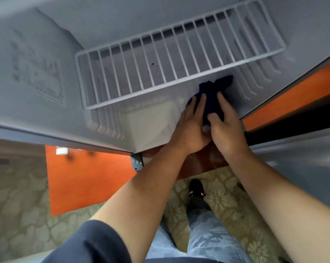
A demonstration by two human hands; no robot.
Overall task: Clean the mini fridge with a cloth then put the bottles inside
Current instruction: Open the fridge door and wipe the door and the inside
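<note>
The mini fridge (46,111) stands open before me, its white interior filling the upper half of the head view. A white wire shelf (160,59) spans its middle. A dark blue cloth (213,90) lies bunched on the fridge floor at the right, just below the shelf's front edge. My left hand (190,122) presses flat on the cloth's left side with fingers straight. My right hand (226,126) holds the cloth's right side, thumb curled over it. No bottles are in view.
An orange wooden cabinet (88,183) holds the fridge, with a metal hinge bracket (136,162) at the fridge's lower edge. The fridge door (302,158) is at the right. Patterned carpet (18,196), my jeans and a black shoe (196,186) are below.
</note>
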